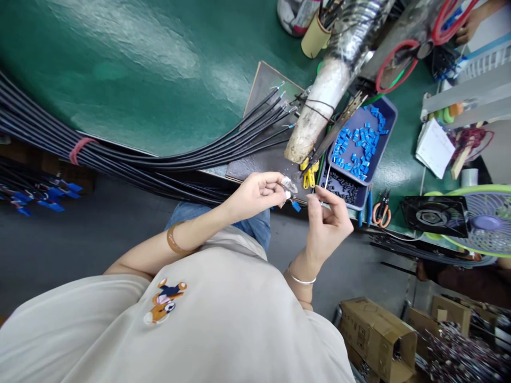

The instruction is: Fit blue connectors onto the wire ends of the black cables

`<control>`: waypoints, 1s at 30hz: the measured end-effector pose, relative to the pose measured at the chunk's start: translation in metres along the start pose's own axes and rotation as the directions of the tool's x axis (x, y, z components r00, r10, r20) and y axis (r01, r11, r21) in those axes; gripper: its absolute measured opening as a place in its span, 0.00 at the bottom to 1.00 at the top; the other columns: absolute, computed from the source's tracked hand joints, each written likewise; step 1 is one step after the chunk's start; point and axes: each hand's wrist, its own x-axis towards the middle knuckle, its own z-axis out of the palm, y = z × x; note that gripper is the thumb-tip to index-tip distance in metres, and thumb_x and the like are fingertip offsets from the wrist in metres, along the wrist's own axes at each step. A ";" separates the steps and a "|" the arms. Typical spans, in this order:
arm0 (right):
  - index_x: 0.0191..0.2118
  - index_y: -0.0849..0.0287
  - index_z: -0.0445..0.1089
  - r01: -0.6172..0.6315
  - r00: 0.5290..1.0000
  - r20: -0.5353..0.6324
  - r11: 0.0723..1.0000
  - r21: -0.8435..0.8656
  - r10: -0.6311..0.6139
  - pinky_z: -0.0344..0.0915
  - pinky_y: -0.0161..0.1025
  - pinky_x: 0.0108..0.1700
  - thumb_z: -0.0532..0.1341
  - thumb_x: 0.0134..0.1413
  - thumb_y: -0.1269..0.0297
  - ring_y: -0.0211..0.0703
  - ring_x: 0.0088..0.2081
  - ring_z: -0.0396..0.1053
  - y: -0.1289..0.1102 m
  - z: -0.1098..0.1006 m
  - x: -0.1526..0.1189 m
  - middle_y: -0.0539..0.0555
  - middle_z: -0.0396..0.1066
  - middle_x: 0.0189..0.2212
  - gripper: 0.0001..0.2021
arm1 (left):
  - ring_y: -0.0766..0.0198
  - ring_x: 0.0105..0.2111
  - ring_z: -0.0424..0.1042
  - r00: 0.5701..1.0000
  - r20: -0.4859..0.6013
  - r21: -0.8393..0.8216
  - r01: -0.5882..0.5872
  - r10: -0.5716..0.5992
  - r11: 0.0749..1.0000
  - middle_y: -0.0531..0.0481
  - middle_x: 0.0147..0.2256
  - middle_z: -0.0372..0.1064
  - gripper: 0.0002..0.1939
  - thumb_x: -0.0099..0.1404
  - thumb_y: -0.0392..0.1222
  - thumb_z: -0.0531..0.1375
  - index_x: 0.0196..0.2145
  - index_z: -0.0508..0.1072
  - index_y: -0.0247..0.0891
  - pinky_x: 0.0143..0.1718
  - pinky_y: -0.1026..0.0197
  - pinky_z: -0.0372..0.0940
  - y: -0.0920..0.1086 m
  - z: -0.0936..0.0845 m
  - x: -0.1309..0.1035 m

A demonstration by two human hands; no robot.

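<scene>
Left hand (pixel 259 196) pinched closed, seemingly on a blue connector (pixel 295 205), right hand (pixel 329 221) pinching a slim rod (pixel 328 174) – I'm probably mid-fitting, which next calls for steady aim

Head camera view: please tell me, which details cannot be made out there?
In the head view:
- Small blue plastic connector beside the left hand: its fingers hide whether it is held.
- Thin pale strip above the right hand: too slim to tell whether held.
- Small black pieces near the right hand: shapes too small.
- Clear rounded container: cut off by the top edge.
</scene>
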 end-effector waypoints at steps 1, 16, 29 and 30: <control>0.43 0.57 0.76 -0.003 1.000 -0.030 1.000 -0.009 0.003 0.52 0.33 0.24 0.65 0.55 0.55 0.29 0.20 0.55 0.001 -0.002 0.000 0.49 0.74 0.29 0.14 | 0.76 0.22 0.63 1.000 0.004 -0.012 0.003 -0.003 1.000 0.54 0.24 0.68 0.03 0.60 0.35 0.61 0.31 0.70 0.33 0.25 0.72 0.60 0.001 0.000 0.000; 0.23 0.58 0.66 -0.105 0.974 0.213 0.983 0.151 0.071 0.56 0.33 0.28 0.60 0.62 0.53 0.31 0.23 0.59 0.001 0.008 0.000 0.44 0.64 0.18 0.19 | 0.76 0.26 0.62 0.992 0.126 -0.061 -0.019 0.027 0.998 0.56 0.26 0.62 0.07 0.60 0.35 0.64 0.31 0.67 0.33 0.28 0.73 0.59 0.006 -0.004 -0.002; 0.37 0.56 0.76 -0.063 0.993 0.108 0.990 0.128 0.049 0.52 0.32 0.24 0.64 0.58 0.56 0.29 0.21 0.57 -0.002 0.008 -0.002 0.43 0.63 0.20 0.10 | 0.78 0.23 0.58 0.998 0.009 -0.076 -0.056 0.057 0.996 0.58 0.25 0.60 0.08 0.59 0.34 0.64 0.30 0.66 0.34 0.25 0.74 0.56 0.001 0.000 0.000; 0.37 0.56 0.76 -0.056 0.992 0.115 0.992 0.113 0.043 0.50 0.32 0.24 0.65 0.57 0.57 0.28 0.21 0.54 -0.003 0.007 -0.004 0.43 0.62 0.20 0.09 | 0.78 0.23 0.57 0.998 0.009 -0.067 -0.067 0.067 0.996 0.58 0.25 0.59 0.08 0.59 0.34 0.64 0.30 0.65 0.34 0.24 0.74 0.55 0.000 0.000 0.000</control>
